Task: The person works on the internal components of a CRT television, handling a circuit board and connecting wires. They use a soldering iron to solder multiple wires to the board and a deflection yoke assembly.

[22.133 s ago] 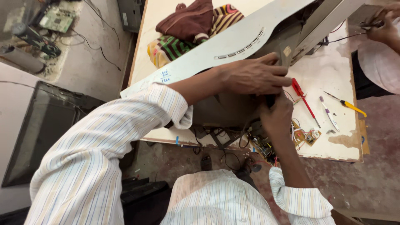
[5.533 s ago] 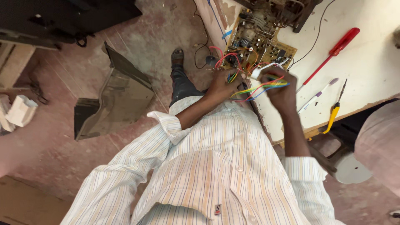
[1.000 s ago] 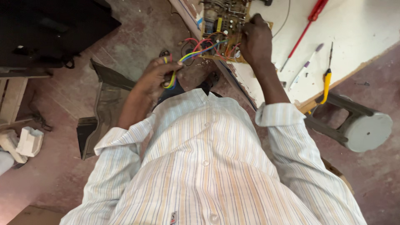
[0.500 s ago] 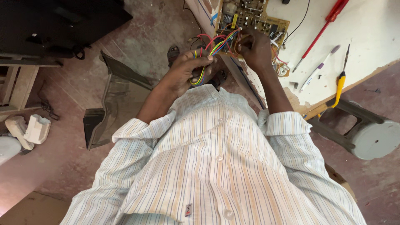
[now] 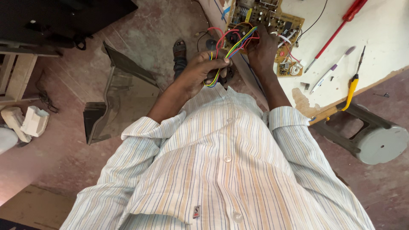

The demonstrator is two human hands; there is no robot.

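The left hand (image 5: 200,70) is curled shut around a bundle of thin coloured wires (image 5: 228,51) (red, yellow, blue, green), held off the edge of the pale worktable (image 5: 383,38). These run up to a tan circuit board (image 5: 266,17) on the table, where the right hand (image 5: 262,47) rests; its grip cannot be made out. A yellow-handled screwdriver (image 5: 352,85) lies well apart.

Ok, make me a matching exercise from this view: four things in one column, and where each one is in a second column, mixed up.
Things:
1. wire bundle
2. circuit board
3. yellow-handled screwdriver
4. grey stool

Places:
A. on the floor beside the table
B. near the table's edge, right of the white pen
C. gripped in the left hand
D. under the right hand on the table

Pairs: 1-C, 2-D, 3-B, 4-A
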